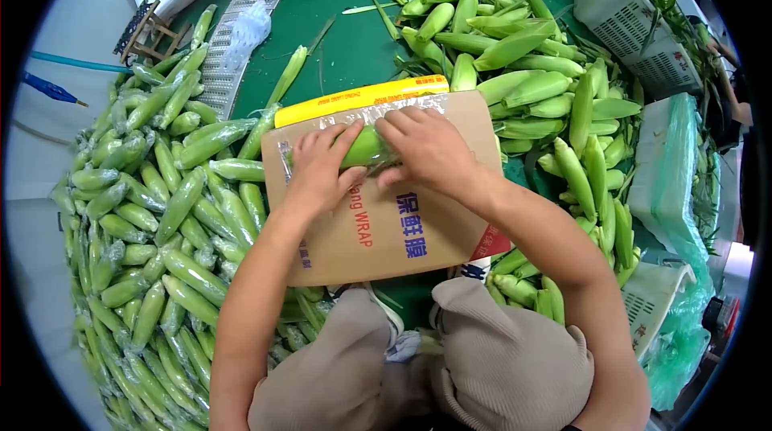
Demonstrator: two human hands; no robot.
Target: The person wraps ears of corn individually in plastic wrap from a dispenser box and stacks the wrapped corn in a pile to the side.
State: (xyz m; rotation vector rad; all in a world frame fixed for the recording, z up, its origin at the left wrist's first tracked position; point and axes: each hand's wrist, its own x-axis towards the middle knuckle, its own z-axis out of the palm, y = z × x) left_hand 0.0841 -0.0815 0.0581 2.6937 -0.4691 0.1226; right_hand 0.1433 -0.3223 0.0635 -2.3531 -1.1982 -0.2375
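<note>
A green ear of corn in its husk [364, 148] lies across the top of a cardboard box [338, 226], with clear film around it. My left hand [322, 162] grips its left end, the thumb near the lower side. At the other end my right hand [425, 148] curls its fingers over the corn, hiding that tip. Just beyond my fingers, a yellow roll of cling film [362, 100] runs along the far edge of the box. Some shiny film lies between the roll and the corn.
Film-wrapped ears [193, 274] are heaped on my left. On the right lies a pile of unwrapped ears [547, 85]. White crates [635, 25] stand farther right. A metal strip [245, 25] and a small wooden stool [150, 33] are at the far left, on the green floor [338, 17].
</note>
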